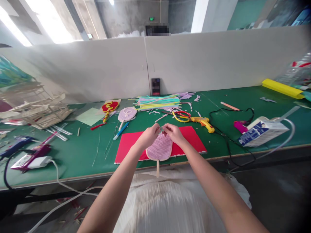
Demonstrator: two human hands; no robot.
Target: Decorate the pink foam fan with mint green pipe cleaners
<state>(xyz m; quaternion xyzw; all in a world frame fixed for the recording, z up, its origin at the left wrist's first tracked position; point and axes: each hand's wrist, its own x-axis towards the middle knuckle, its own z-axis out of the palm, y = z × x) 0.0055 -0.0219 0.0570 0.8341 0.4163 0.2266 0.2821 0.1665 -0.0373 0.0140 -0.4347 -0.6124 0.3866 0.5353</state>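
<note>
Left hand [151, 134] and right hand [173, 132] both pinched shut on top edge of pink fan [159, 149], over red sheet [191, 137] on green counter [80, 155].

Bright light pours in from the ceiling windows [48, 22] at the top left, and they glare white. The desk [80, 152] is well lit with soft shadows. The edges look bent, and the corners go dark and blurry.
</note>
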